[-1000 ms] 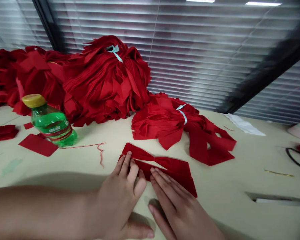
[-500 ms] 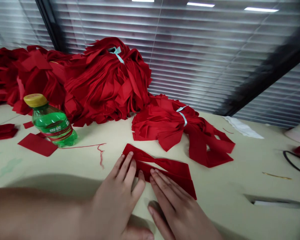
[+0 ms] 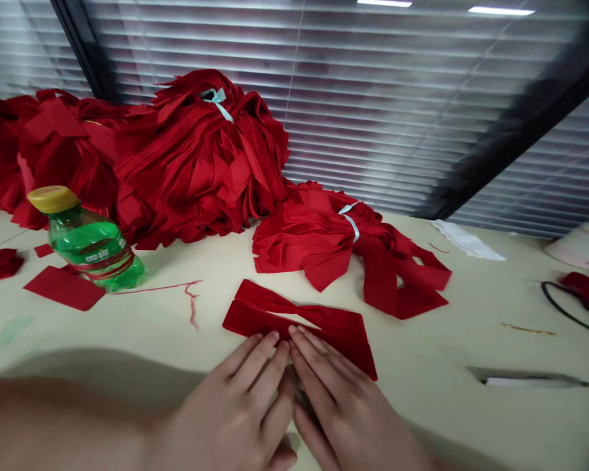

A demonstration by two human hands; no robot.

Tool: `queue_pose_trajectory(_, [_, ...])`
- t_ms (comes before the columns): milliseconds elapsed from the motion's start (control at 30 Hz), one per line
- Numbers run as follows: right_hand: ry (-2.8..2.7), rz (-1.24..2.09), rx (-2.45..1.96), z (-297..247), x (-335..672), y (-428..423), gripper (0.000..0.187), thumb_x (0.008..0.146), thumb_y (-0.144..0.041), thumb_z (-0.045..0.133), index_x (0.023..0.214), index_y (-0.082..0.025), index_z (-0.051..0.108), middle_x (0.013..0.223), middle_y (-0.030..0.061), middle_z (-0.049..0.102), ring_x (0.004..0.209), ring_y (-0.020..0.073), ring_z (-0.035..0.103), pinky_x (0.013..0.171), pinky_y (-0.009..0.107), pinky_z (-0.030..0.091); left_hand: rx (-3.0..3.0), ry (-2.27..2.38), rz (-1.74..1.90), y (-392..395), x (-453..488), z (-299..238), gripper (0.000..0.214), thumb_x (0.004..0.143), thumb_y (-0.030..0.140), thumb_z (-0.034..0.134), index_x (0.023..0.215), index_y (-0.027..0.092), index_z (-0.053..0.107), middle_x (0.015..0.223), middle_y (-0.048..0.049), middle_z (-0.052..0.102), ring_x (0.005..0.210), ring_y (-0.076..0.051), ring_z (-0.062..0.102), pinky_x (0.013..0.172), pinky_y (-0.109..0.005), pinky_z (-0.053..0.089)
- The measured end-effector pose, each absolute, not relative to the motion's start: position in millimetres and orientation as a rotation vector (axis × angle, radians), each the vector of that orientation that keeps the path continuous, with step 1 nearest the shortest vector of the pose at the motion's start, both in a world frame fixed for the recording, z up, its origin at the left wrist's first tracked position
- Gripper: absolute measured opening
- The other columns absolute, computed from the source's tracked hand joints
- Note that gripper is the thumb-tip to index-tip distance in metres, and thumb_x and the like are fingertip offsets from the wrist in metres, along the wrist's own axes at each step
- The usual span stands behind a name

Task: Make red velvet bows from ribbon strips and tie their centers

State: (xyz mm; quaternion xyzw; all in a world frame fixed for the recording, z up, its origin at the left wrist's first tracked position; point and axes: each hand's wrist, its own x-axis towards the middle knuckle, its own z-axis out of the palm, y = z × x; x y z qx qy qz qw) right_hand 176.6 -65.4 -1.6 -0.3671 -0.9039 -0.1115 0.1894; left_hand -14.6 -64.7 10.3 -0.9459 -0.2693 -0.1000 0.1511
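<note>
A red fabric strip (image 3: 343, 327) lies on the table before me, folded into a flat loop with a narrow gap in its middle. My left hand (image 3: 248, 399) rests its fingertips at the strip's near edge, fingers stretched out and thumb apart. Right beside it, my right hand (image 3: 338, 399) lays extended fingers on the near layer, its thumb lower down, off the fabric. The fingertips of both hands almost meet. Part of the near edge is hidden under the fingers.
Behind stand a large heap of red fabric strips (image 3: 201, 157) and a smaller tied bundle (image 3: 304, 235). A green bottle with a yellow cap (image 3: 93, 242) is at the left, by a red fabric piece (image 3: 63, 288). A pen (image 3: 535, 381) and white scrap (image 3: 466, 239) lie right.
My left hand has drawn back from the strip's left end and moved right, next to my right hand. The strip's left end is now uncovered. The view has shifted slightly.
</note>
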Motion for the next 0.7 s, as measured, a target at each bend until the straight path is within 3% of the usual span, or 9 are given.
queue_pose_trajectory(700, [-2.531,-0.220,-1.084,-6,175,-70,0.042,0.090,-0.028,0.038,0.117,-0.004,0.060,0.131,0.0184,0.051,0.121,0.0264,0.049,0.097,0.035,0.047,-2.873,-0.648,-0.169,-57,-16,21,0.042,0.090,0.039,0.039,0.109,0.008,0.060,0.119,-0.0150,0.062,0.113,-0.030,0.055,0.094,-0.041,0.041])
